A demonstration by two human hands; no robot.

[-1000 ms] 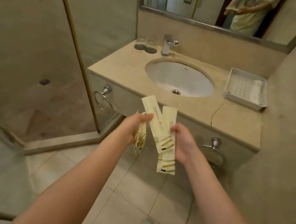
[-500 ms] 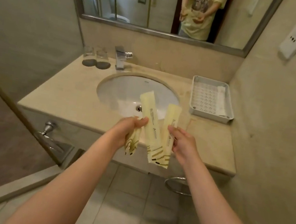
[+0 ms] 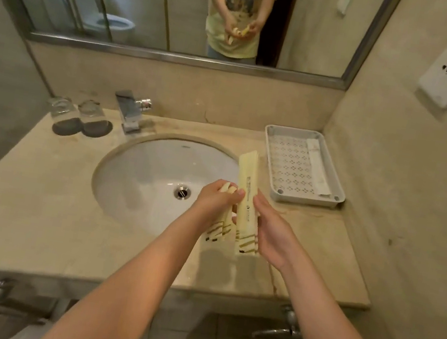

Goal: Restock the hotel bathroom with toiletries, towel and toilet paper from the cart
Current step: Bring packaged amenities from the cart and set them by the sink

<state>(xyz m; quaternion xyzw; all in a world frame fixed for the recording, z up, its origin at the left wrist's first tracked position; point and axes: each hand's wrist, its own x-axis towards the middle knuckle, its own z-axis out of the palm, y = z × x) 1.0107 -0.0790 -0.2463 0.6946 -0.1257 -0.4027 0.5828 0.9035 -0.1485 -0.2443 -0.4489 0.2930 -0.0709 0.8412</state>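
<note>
Your forearms: bare, extended forward, converging at centre. Your left hand [image 3: 215,201]: fingers curled round short sachets [image 3: 218,231]. Your right hand [image 3: 272,235]: grips long sachet [image 3: 248,191], fingers pointing away from you.

Polished, faintly veined beige stone for the surface [image 3: 33,215]. Glossy white ceramic in the basin [image 3: 139,173]. Shiny chrome metal on the faucet [image 3: 127,111]. Matt white perforated plastic for the tray [image 3: 305,199]. Smooth pale-yellow wrapping on the packets [image 3: 248,179]. Clear glass in the tumblers [image 3: 62,110].

Head view, downward over sink [image 3: 156,182]
</note>
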